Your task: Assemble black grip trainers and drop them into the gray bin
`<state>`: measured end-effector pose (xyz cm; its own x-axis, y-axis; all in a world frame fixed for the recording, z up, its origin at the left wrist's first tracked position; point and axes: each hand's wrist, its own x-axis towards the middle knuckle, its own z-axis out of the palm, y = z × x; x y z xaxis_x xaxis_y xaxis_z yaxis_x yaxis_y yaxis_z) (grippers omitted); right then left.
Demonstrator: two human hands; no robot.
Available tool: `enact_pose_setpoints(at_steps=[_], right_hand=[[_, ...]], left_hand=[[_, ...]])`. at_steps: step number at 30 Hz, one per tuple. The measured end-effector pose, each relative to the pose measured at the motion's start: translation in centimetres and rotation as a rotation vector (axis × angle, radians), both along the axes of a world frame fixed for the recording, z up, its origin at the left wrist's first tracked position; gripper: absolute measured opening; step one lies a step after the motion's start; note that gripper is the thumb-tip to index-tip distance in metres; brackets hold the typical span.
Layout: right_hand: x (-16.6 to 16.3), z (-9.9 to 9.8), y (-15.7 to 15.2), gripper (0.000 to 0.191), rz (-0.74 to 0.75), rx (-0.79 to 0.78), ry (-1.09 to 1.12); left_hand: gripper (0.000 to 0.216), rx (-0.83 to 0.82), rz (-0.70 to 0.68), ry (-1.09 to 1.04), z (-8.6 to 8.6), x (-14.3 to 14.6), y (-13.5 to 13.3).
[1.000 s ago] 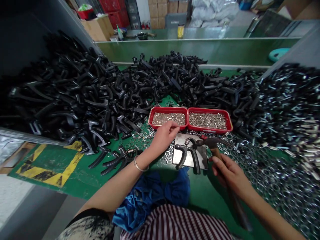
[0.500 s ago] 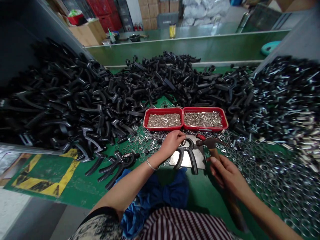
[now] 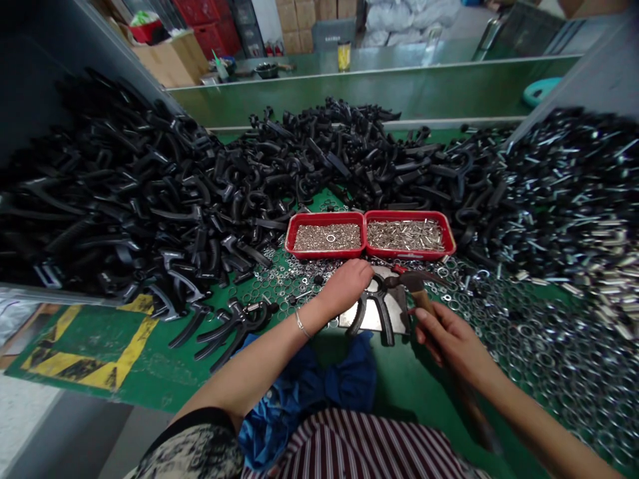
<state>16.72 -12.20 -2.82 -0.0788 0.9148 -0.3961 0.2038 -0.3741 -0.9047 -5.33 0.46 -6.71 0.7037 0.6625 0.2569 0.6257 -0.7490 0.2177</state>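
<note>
A black spring clamp (image 3: 383, 313) lies on a flat metal plate (image 3: 398, 307) with its two handles pointing toward me. My left hand (image 3: 351, 281) is closed at the clamp's upper left jaw; its fingertips are partly hidden. In my right hand (image 3: 449, 336) is a hammer (image 3: 421, 297), gripped by its wooden handle. The hammer head is at the right side of the clamp's jaws; whether it touches them I cannot tell. Part of a red-handled tool shows behind the hammer head. More black clamps (image 3: 239, 329) lie left of my left forearm.
Two red trays (image 3: 325, 254) of small metal parts and pins stand beyond the plate. Black clamp parts (image 3: 200, 179) are heaped left and behind. Metal rings (image 3: 529, 339) and a pile of pins (image 3: 574, 199) cover the right side. A blue cloth (image 3: 349, 379) lies at the front edge.
The fingers of my left hand have curled further over the clamp's jaw. The hammer head has shifted slightly left, closer to the clamp. The view has tilted a little.
</note>
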Motion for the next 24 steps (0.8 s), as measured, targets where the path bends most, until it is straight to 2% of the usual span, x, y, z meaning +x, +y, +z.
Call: enact_pose_setpoints(at_steps=[3, 5, 8, 11, 14, 17, 19, 21, 24], right_hand=[[0.6, 1.0, 1.0, 0.036, 0.077, 0.018, -0.117], [1.0, 2.2, 1.9, 0.037, 0.159, 0.049, -0.26], [0.9, 4.7, 3.1, 0.036, 0.262, 0.247, -0.495], [0.1, 6.1, 4.4, 0.035, 0.255, 0.444, -0.665], [-0.7, 5.7, 6.1, 0.032, 0.379, 0.395, -0.826], [-0.9, 5.2, 7.3, 0.033, 0.541, 0.32, -0.812], [-0.8, 5.1, 7.5, 0.037, 0.513, 0.374, -0.789], [-0.8, 5.0, 7.5, 0.038, 0.474, 0.403, -0.87], [-0.8, 4.3, 7.8, 0.036, 0.554, 0.358, -0.95]], left_hand=[[0.025, 0.01, -0.038, 0.045, 0.0, -0.2, 0.1], [0.023, -0.018, 0.002, -0.017, 0.5, -0.4, -0.4], [0.03, -0.02, 0.095, -0.128, 1.5, -1.0, -2.5], [0.031, 0.022, 0.037, -0.076, 1.9, -1.6, -5.4], [0.031, 0.029, -0.009, 0.014, 1.7, -1.7, -7.3], [0.028, 0.0, 0.013, 0.044, 1.5, -1.6, -7.7], [0.027, -0.005, 0.03, 0.04, 1.6, -1.5, -7.7], [0.027, -0.004, 0.048, 0.029, 1.7, -1.4, -7.6], [0.027, -0.012, 0.08, 0.021, 1.8, -1.2, -7.9]])
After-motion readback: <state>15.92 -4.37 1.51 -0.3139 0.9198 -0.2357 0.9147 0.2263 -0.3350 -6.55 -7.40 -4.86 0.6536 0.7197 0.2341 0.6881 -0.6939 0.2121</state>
